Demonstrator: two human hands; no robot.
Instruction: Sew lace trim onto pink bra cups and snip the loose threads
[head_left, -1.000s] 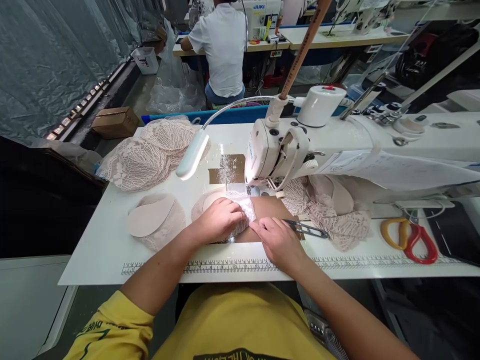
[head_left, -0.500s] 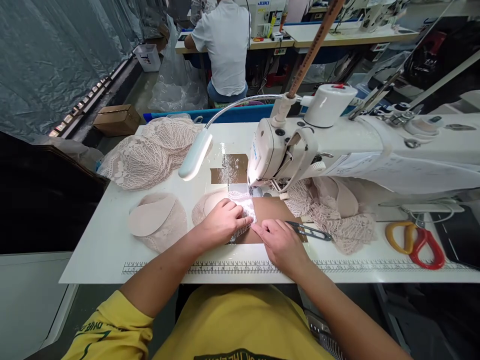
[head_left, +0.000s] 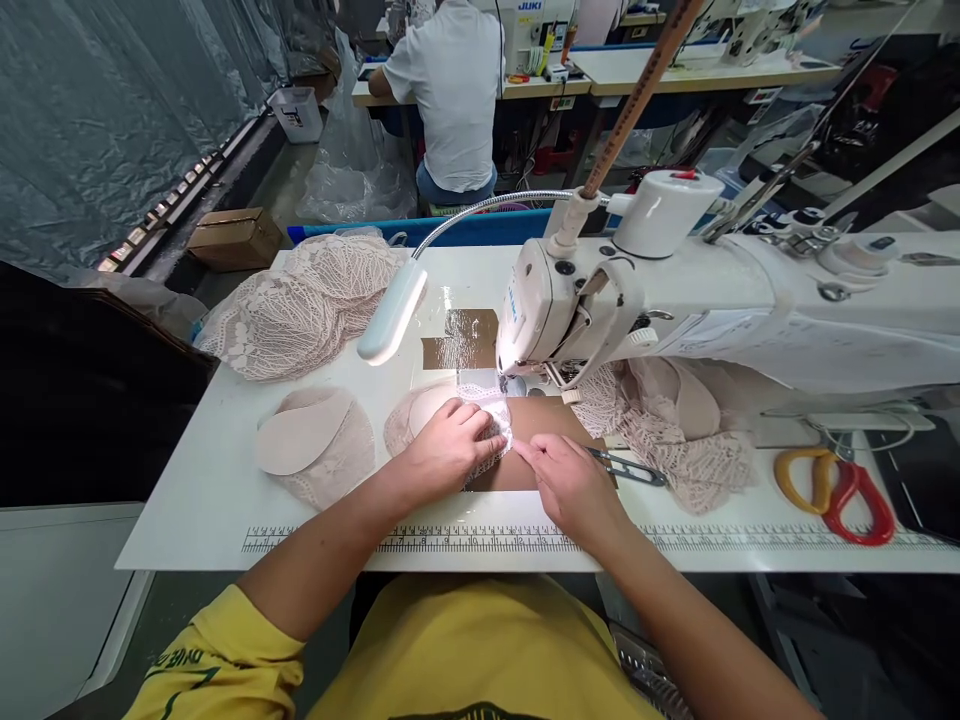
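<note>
My left hand (head_left: 448, 447) lies curled over a beige lace bra cup (head_left: 420, 412) in front of the white sewing machine (head_left: 585, 300), pressing its lit lace edge (head_left: 491, 408) near the needle. My right hand (head_left: 571, 480) rests beside it with the fingers pinching that same lace edge. A brown card patch (head_left: 551, 420) lies under both hands. Thread snips (head_left: 626, 466) lie just right of my right hand.
A lace pile (head_left: 300, 305) sits at the back left and a padded cup (head_left: 304, 445) nearer. More lace pieces (head_left: 675, 430) lie under the machine arm. Orange and red scissors (head_left: 840, 490) lie far right. A gooseneck lamp (head_left: 390, 315) hangs over the table. Another person (head_left: 454, 90) sits ahead.
Both hands have crept slightly forward and closer together on the lace edge; my right fingers now pinch it. The view shifted slightly.
</note>
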